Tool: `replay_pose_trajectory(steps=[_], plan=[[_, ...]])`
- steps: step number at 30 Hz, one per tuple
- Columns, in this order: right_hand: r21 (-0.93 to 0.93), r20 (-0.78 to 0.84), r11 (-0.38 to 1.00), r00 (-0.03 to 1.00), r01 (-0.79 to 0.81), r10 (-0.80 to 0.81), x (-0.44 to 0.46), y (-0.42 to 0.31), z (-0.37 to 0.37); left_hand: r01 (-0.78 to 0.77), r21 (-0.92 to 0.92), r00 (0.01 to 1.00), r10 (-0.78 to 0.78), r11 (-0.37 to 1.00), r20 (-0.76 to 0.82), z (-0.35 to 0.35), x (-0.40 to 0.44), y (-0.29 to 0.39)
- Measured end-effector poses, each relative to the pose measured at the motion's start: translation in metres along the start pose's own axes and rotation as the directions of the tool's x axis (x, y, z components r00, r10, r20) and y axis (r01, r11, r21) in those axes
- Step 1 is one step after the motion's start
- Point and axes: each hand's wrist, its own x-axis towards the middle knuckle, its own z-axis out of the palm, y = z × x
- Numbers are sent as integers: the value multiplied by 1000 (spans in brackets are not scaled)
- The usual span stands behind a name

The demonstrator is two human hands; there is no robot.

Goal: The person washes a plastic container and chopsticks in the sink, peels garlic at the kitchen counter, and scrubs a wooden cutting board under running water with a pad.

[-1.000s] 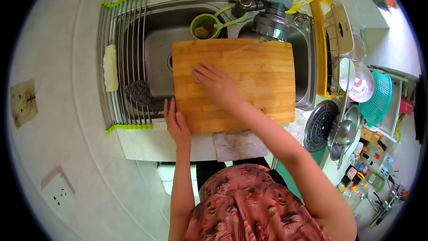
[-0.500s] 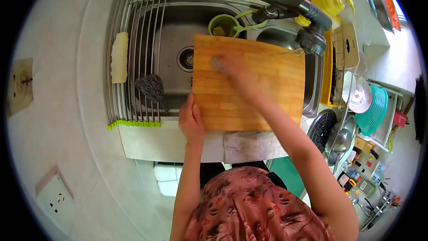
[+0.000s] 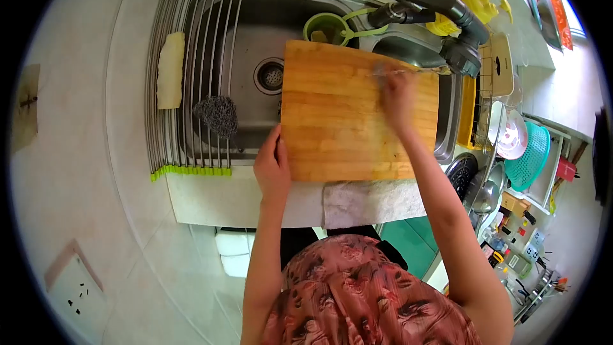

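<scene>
Right arm (image 3: 444, 204) stretched forward, right hand (image 3: 399, 96) blurred — left hand (image 3: 272, 163) farther back, fingers (image 3: 271, 137) pointing forward.

Bright overall; strongest glare at upper right edge. Right hand (image 3: 397, 92) smeared by motion blur; left hand (image 3: 272, 163) sharper. Dull reflections on steel sink (image 3: 255, 45). Fisheye distortion bows walls (image 3: 83, 153); 4 corners black.

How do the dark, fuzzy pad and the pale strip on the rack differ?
The dark pad is a rounded, fuzzy grey clump, while the pale strip is cream and looks smoother. The strip is long and narrow; the pad is wider and more compact. The pad lies nearer the person, the strip farther to the left. Both rest on the rack.
</scene>
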Motion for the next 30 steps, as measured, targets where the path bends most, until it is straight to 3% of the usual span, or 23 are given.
replay_pose_trajectory(steps=[1,4,6,8,11,12,13,14,15,16,18,20,23,25,26,27,28,29,30], plan=[[-155,-135,981,986,-119,98,5,5,-6,80,-44,996,-77,996,50,-5,5,3],[115,-21,983,989,-145,148,-5,-55,19,281,-287,958,-249,916,141,-9,32,0],[127,-42,992,999,24,-19,-28,-104,44,378,-357,923,-318,854,216,-6,47,-4],[190,86,958,968,215,-235,-49,-125,37,484,-427,873,-389,764,293,-7,58,8],[227,143,942,948,248,-284,-68,-86,-9,457,-381,879,-344,803,329,-5,61,11],[656,192,710,966,-256,171,-61,-59,-23,440,-371,887,-332,817,322,-5,62,11],[835,436,95,757,-542,488,-48,-30,-33,460,-377,879,-352,804,322,-5,62,10],[731,119,568,890,-378,440,-45,-17,-31,481,-384,870,-375,788,320,-2,61,6],[363,-212,898,917,-248,338,-38,-12,-34,503,-388,859,-399,772,320,-2,59,6],[85,-275,977,937,-198,214,-37,-10,-35,531,-384,843,-426,755,329,-2,59,8],[60,-78,990,988,-130,134,-50,-51,-1,591,-369,803,-480,717,352,-3,57,11],[79,-41,990,993,115,-112,-68,-105,30,563,-377,823,-457,736,337,-1,55,8],[181,70,979,992,93,-107,-84,-95,-10,540,-336,833,-433,771,344,-6,57,17],[64,-63,989,989,-131,135,-99,-32,-39,511,-282,842,-408,812,354,-7,58,19],[111,-106,930,926,-350,361,-110,1,-54,484,-243,851,-387,841,354,-7,59,13],[-191,-151,921,937,-341,316,-116,24,-87,456,-205,860,-370,866,352,-6,61,10],[-271,-217,896,929,-351,299,-128,50,-98,428,-233,875,-336,873,348,-6,62,11],[-275,-250,886,918,-373,309,-138,68,-104,400,-261,890,-304,878,340,-5,61,11],[-52,-246,900,879,-433,408,-137,76,-105,374,-284,903,-276,883,330,-5,60,11]])
